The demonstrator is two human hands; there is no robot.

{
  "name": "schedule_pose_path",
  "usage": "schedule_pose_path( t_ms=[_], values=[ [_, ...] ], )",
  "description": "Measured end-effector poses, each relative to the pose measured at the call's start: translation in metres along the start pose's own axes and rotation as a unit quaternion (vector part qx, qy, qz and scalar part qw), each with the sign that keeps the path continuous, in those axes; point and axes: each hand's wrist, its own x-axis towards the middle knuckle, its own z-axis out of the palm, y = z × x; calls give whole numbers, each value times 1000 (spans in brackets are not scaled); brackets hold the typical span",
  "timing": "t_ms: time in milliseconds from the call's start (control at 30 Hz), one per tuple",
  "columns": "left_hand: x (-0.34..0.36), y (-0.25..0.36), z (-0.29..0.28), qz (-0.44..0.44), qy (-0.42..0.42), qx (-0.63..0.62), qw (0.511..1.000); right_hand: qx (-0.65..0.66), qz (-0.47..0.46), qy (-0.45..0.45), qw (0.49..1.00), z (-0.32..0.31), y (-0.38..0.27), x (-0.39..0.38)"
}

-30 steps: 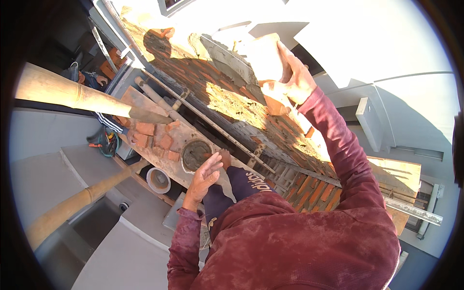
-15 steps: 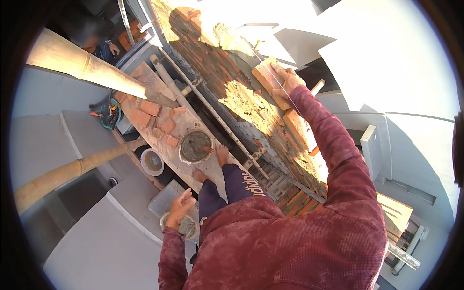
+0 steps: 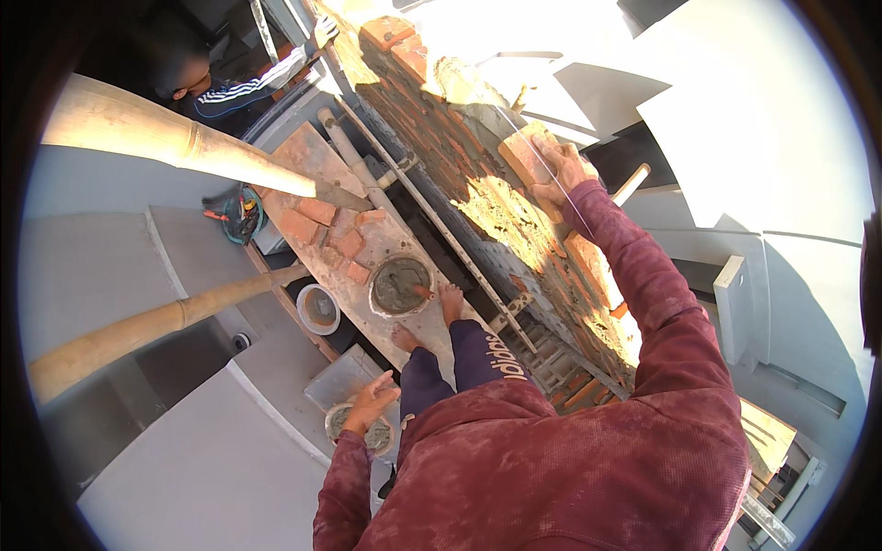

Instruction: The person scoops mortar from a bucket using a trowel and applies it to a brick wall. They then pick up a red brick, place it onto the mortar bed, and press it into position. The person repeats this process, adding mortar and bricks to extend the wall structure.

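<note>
My right hand point(image 3: 565, 176) grips an orange brick point(image 3: 526, 152) on top of the brick wall point(image 3: 441, 151). The fingers wrap over the brick's near end, and part of it is hidden under them. A taut white string point(image 3: 551, 173) runs past the brick and my hand. Down at my left side, my left hand point(image 3: 370, 404) hangs with its fingers loosely extended and nothing in it. Below that hand is a mortar bucket point(image 3: 378, 439), partly covered by it. Grey mortar fills a round tub point(image 3: 401, 286) by my bare feet, with a reddish handle sticking out.
I stand on a plank platform point(image 3: 386, 234) holding several loose bricks point(image 3: 317, 211). Thick bamboo poles point(image 3: 119, 344) cross at left, near a white bucket point(image 3: 318, 309) and a tool bag point(image 3: 237, 216). A dark gap separates platform and wall. At upper left, another person's hand point(image 3: 324, 30) touches the wall.
The whole view has shifted, with the scene sliding right and slightly down. The other person has reached an arm out to the wall's far end. My right hand stays on the brick.
</note>
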Motion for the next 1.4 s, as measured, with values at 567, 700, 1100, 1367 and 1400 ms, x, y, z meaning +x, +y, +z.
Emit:
schedule_pose_path(
  t_ms=[567, 700, 1100, 1367, 1400],
  values=[
    [3, -20, 1, -5, 31, 26, 999, 146, -76, -35, 986, 14, 38, 5],
    [3, -27, -1, -18, 28, 34, 999, 146, -77, -22, 986, 18, 43, 5],
    [7, -6, -14, -13, 33, 57, 998, 139, -70, -32, 987, 23, 44, 9],
    [14, -10, -14, -22, -40, 159, 986, 181, -24, 282, 942, -31, 17, -6],
    [11, -13, -10, -27, -55, 210, 976, 234, -63, 332, 912, -49, -11, -30]
  ],
)
